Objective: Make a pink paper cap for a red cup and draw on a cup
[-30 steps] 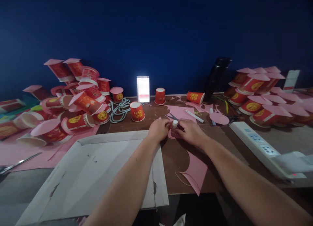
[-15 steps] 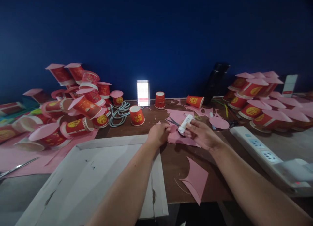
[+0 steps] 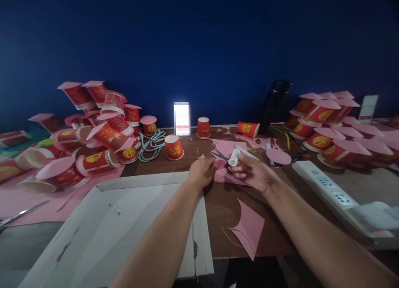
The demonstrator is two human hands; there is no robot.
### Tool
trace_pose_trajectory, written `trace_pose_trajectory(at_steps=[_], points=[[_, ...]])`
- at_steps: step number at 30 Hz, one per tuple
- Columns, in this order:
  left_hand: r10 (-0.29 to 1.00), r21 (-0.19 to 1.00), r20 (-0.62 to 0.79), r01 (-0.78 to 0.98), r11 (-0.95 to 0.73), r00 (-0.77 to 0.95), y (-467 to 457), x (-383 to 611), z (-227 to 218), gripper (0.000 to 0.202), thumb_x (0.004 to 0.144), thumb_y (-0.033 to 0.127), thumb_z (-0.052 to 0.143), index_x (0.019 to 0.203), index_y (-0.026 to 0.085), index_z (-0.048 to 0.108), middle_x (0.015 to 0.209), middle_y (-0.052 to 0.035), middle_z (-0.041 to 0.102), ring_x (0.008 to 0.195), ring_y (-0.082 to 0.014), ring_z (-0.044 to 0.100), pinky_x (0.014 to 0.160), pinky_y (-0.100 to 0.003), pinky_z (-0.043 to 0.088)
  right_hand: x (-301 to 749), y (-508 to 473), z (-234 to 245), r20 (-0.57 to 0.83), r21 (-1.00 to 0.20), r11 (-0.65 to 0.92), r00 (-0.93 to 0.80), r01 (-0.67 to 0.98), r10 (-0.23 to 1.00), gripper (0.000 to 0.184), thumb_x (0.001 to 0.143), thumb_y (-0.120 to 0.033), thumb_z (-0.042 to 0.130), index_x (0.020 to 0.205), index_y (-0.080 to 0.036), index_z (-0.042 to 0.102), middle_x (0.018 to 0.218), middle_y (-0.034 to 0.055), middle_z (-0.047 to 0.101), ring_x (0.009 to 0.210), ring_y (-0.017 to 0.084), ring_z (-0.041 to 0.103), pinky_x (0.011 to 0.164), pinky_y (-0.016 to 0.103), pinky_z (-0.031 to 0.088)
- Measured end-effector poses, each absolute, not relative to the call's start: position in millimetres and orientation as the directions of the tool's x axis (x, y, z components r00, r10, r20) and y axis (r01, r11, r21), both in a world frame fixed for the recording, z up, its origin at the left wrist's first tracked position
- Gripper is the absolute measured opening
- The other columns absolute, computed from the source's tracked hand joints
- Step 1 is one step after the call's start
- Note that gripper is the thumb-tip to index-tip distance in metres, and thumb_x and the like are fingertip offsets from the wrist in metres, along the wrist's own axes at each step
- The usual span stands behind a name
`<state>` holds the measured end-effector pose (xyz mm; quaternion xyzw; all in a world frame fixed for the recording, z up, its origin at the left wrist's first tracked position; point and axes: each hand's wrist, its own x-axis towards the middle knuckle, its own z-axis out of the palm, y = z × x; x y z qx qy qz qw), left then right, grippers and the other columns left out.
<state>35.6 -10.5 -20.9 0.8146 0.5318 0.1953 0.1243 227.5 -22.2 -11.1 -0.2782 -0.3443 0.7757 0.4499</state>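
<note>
**1 glue stick, 1 pink sheet, 2 hands at mid-table**

There is 1 white glue stick (image 3: 233, 157), and the right hand (image 3: 254, 171) has it. The thumb and fingers are closed round its lower end, and the stick tilts up and to the left. It hangs just above 1 pink paper piece (image 3: 225, 178) that lies flat on the brown table (image 3: 218, 205), about midway between the near and far edges.

The left hand (image 3: 202, 171) rests on that paper's left edge with its fingers curled close together. Whether they pinch the paper or only press it cannot be told.

1 pair of scissors (image 3: 220, 156) lies just beyond the paper.

Toward the far edge, 2 loose red cups (image 3: 173, 147) stand mouth-down and 1 tipped cup (image 3: 248, 129) lies on its side. The cup heaps (image 3: 102, 138) at the left and right ends are too tangled to count.

1 pink offcut (image 3: 249, 227) lies at the near edge. 1 white board (image 3: 124, 221) overhangs the near-left corner.
</note>
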Motion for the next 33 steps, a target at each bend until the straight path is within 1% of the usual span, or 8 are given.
trace_pose_trajectory(at_steps=[5,9,12,16,19,22,27,33], points=[[0.927,0.449,0.168,0.811,-0.376,0.336,-11,36,-22,0.028,0.088,0.033,0.040,0.086,0.022,0.066,0.084,-0.0054,0.070,0.078,-0.0185,0.062,0.068,-0.026,0.040,223,-27,-9,-0.075,-0.924,-0.206,-0.376,-0.322,0.924,0.029,0.077,-0.032,0.068,0.103,-0.021,0.063,0.076,-0.0010,0.055,0.056,0.005,0.041,0.043,0.016,0.030],[0.929,0.497,0.178,0.785,-0.370,0.326,-11,36,-25,0.026,0.086,0.030,0.043,0.089,0.023,0.067,0.085,-0.0041,0.070,0.080,-0.0172,0.062,0.072,-0.025,0.041,220,-28,-11,0.055,-0.998,0.048,-0.302,-0.029,0.952,0.039,0.076,-0.032,0.068,0.113,-0.025,0.060,0.085,-0.0012,0.060,0.066,0.008,0.051,0.057,0.020,0.042],[0.929,0.501,0.189,0.782,-0.370,0.318,-11,36,-26,0.023,0.084,0.026,0.045,0.088,0.023,0.068,0.086,-0.0033,0.070,0.081,-0.0167,0.061,0.072,-0.025,0.041,217,-27,-16,0.180,-0.951,0.232,-0.246,0.203,0.952,0.037,0.076,-0.034,0.067,0.111,-0.024,0.062,0.094,0.0015,0.064,0.083,0.015,0.059,0.077,0.029,0.047],[0.927,0.499,0.185,0.781,-0.374,0.325,-11,36,-24,0.020,0.082,0.023,0.046,0.082,0.022,0.067,0.082,-0.0031,0.069,0.076,-0.0162,0.060,0.069,-0.025,0.041,216,-25,-19,0.363,-0.809,0.415,-0.203,0.415,0.910,0.021,0.078,-0.036,0.064,0.093,-0.022,0.067,0.095,0.0035,0.066,0.088,0.019,0.060,0.082,0.033,0.046],[0.930,0.516,0.179,0.775,-0.366,0.321,-11,36,-24,0.022,0.084,0.025,0.046,0.084,0.021,0.067,0.083,-0.0037,0.070,0.078,-0.0164,0.061,0.070,-0.025,0.041,220,-25,-18,0.387,-0.772,0.440,-0.210,0.458,0.898,0.018,0.081,-0.037,0.060,0.090,-0.022,0.066,0.092,0.0026,0.066,0.088,0.019,0.060,0.081,0.031,0.046],[0.942,0.529,0.167,0.781,-0.333,0.290,-10,37,-25,0.025,0.086,0.032,0.045,0.088,0.021,0.067,0.086,-0.0052,0.070,0.080,-0.0173,0.061,0.071,-0.026,0.042,225,-25,-14,0.368,-0.782,0.428,-0.219,0.453,0.904,0.026,0.086,-0.040,0.054,0.101,-0.022,0.063,0.089,0.0019,0.067,0.082,0.018,0.061,0.077,0.030,0.048],[0.943,0.488,0.149,0.807,-0.332,0.297,-8,36,-25,0.029,0.087,0.035,0.043,0.088,0.021,0.068,0.084,-0.0067,0.070,0.076,-0.0181,0.061,0.069,-0.026,0.042,233,-25,-8,0.490,-0.688,0.504,-0.179,0.523,0.853,0.040,0.089,-0.039,0.048,0.127,-0.026,0.051,0.121,0.0053,0.059,0.111,0.021,0.054,0.096,0.035,0.041],[0.941,0.457,0.151,0.823,-0.337,0.301,-7,36,-26,0.030,0.088,0.035,0.040,0.087,0.021,0.066,0.087,-0.0072,0.069,0.085,-0.0202,0.062,0.076,-0.028,0.043,236,-24,-7,0.367,-0.798,0.347,-0.059,0.493,0.928,0.033,0.073,-0.035,0.067,0.101,-0.020,0.060,0.091,0.0036,0.064,0.074,0.016,0.059,0.067,0.030,0.048]])
